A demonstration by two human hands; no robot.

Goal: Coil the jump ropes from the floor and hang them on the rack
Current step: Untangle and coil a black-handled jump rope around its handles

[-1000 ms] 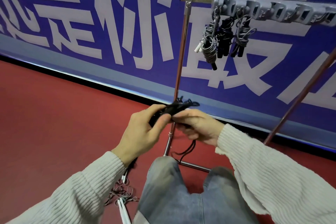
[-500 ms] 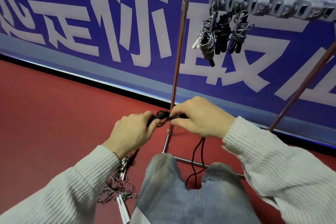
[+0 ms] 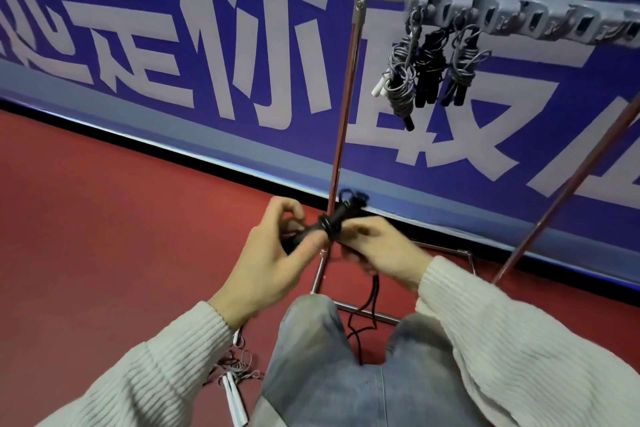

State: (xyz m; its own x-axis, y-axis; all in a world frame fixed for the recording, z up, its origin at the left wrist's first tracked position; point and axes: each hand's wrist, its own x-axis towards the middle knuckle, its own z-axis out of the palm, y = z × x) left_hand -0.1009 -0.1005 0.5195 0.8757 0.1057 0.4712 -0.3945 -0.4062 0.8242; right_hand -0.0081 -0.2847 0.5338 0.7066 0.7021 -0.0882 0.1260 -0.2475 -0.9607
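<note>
My left hand (image 3: 277, 253) grips the black handles of a black jump rope (image 3: 332, 222), with turns of cord wound round them. My right hand (image 3: 377, 246) pinches the cord just right of the handles, and its loose end (image 3: 367, 319) hangs down between my knees. Three coiled ropes (image 3: 426, 73) hang from the hook strip of the metal rack (image 3: 346, 114) at upper right. A grey rope with white handles (image 3: 235, 381) lies tangled on the red floor under my left forearm.
A blue wall banner with large pale characters (image 3: 242, 45) runs behind the rack. The rack's base bar (image 3: 367, 312) lies on the floor by my knees, and a slanted pole (image 3: 568, 184) stands at right. Several hooks (image 3: 554, 24) on the strip are empty.
My right hand has dropped from above the handles to beside and below them, carrying the cord round. Another turn of cord sits on the handles. My left hand has tilted the handles upward.
</note>
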